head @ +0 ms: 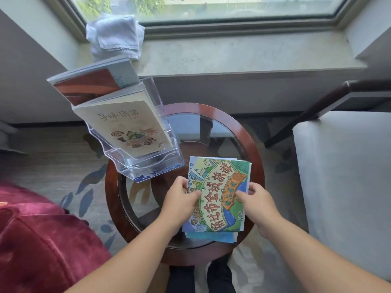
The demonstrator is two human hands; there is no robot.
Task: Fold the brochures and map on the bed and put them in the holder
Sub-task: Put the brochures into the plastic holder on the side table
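A folded, colourful cartoon map [220,187] is held over the round glass-topped table [251,144]. My left hand [182,199] grips its left edge and my right hand [254,199] grips its right edge, thumbs on top. A clear tiered plastic holder [148,163] stands on the table's left side, tilted back. In its middle tier sits a beige food brochure [124,123]; behind it, in the top tier, are a red-brown brochure [84,83] and a pale blue one [124,70]. The front, lowest pocket looks empty.
A white folded towel [116,34] lies on the stone window sill. A white-cushioned chair [342,176] stands right of the table. A dark red velvet cover [38,240] lies at lower left. Patterned carpet surrounds the table.
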